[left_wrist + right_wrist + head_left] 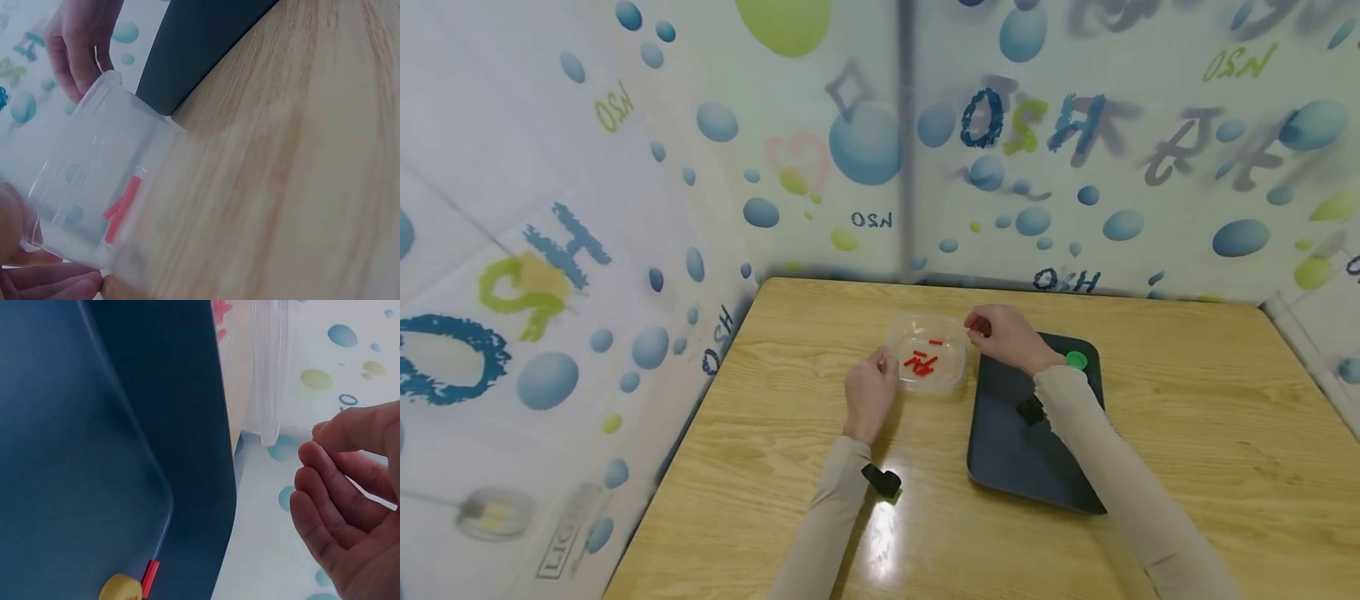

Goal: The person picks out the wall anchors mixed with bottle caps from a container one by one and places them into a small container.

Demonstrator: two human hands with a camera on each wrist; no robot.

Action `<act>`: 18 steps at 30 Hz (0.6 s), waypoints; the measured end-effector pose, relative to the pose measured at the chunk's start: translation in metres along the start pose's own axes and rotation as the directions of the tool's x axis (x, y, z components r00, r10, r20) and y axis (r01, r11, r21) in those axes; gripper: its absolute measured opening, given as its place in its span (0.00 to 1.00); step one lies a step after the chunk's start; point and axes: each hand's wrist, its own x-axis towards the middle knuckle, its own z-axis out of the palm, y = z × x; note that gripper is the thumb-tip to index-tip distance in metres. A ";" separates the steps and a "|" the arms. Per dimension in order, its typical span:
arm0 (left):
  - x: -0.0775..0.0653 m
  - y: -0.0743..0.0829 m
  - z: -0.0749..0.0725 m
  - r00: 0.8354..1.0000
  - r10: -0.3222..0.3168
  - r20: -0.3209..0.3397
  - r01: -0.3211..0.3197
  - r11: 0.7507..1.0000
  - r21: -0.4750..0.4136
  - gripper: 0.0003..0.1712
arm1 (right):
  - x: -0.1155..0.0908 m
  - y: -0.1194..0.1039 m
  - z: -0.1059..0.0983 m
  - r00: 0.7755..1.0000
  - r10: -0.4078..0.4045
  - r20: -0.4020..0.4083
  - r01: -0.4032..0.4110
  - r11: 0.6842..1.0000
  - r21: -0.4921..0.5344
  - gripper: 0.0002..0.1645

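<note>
At the left side of a clear plastic container, my left hand grips the rim between thumb and fingers. Several small red sticks lie scattered on the container's bottom. My right hand hovers over the far left corner of a dark tray, just right of the container and apart from it. In the right wrist view its fingers are curled, thumb tip against the index finger, and nothing shows between them. That view also has a yellow round piece and a red stick in the tray.
A green round cap sits at the tray's far right, partly behind the right forearm. Underneath is a wooden table. Printed wall panels stand along its far and left edges.
</note>
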 end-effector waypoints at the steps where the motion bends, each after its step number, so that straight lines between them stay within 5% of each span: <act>1: 0.000 0.000 0.000 1.000 -0.003 0.001 0.003 1.000 -0.001 0.19 | -0.001 0.001 -0.001 1.000 0.002 -0.001 -0.002 1.000 0.004 0.13; 18: 0.000 0.000 0.001 1.000 -0.006 -0.011 0.006 1.000 0.001 0.19 | -0.023 0.032 -0.025 0.998 0.042 -0.037 -0.043 0.998 -0.035 0.15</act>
